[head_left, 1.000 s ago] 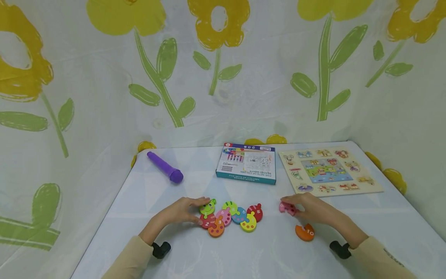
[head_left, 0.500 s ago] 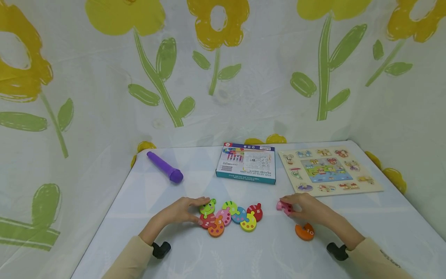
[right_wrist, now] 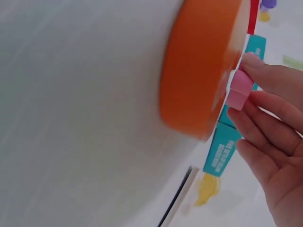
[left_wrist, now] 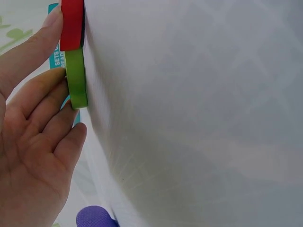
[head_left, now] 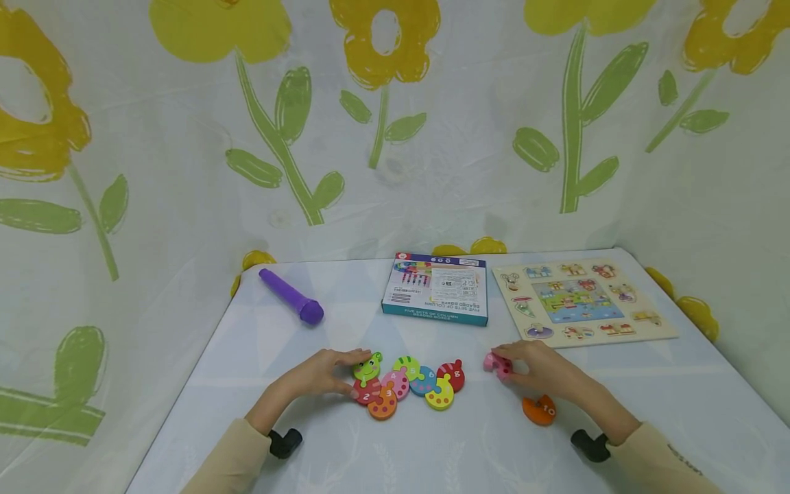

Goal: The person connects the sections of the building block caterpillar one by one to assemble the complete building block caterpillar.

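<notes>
A row of joined, numbered caterpillar puzzle pieces (head_left: 395, 385) lies mid-table, with a green smiling head at its left end and a red 8 at its right. My left hand (head_left: 322, 374) rests against that left end. Its thumb touches the red piece (left_wrist: 72, 23), while its fingers lie along the edge of the green head (left_wrist: 76, 78). My right hand (head_left: 543, 367) pinches a pink puzzle piece (head_left: 498, 366) between thumb and fingers, apart from the row's right end. Near the right wrist lies an orange puzzle piece numbered 10 (head_left: 539, 410), large in the right wrist view.
Behind the row lies a flat teal-edged box (head_left: 435, 289). A purple toy microphone (head_left: 292, 297) is at the back left, and a wooden picture puzzle board (head_left: 583, 304) at the back right. Flower-printed cloth walls (head_left: 457, 171) enclose the table on three sides.
My right hand has slid left with the pink puzzle piece, which has come closer to the caterpillar row and turned slightly. The left hand and the row keep their place.
</notes>
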`<state>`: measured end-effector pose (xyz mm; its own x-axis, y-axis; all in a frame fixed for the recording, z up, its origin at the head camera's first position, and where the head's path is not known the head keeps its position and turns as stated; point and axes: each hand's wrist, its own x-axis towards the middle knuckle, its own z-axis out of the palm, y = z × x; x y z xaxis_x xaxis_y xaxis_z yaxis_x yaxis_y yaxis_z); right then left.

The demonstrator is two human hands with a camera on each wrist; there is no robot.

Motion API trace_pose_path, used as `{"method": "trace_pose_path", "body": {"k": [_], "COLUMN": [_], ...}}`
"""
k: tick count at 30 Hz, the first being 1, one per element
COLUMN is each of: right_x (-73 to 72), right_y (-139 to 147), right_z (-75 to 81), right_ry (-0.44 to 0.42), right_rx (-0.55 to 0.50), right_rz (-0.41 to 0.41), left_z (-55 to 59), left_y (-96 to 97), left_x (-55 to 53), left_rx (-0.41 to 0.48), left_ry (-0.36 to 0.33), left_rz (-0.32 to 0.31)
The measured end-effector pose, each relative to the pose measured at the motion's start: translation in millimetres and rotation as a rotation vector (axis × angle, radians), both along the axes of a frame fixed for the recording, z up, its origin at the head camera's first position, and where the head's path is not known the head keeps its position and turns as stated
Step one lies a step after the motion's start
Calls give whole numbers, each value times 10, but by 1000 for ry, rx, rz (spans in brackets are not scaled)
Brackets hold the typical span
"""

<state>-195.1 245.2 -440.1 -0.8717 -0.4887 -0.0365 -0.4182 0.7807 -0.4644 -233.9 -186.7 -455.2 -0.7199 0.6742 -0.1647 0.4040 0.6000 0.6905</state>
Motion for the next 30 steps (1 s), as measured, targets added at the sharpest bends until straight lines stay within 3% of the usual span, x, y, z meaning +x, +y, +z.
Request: {"method": "trace_pose_path", "body": {"k": [15, 30], "right_x": [4, 6], "right_y": [-148, -323], "right_z": [-1, -3], "right_ry": [15, 47], "right_rx": [-19, -46], "right_rz": [-53, -47], "left_z": [12, 18], "left_y": [10, 13], "left_x": [11, 13], "left_rx": [-3, 6], "left_ry": [-15, 11], "left_rz": [17, -6]}}
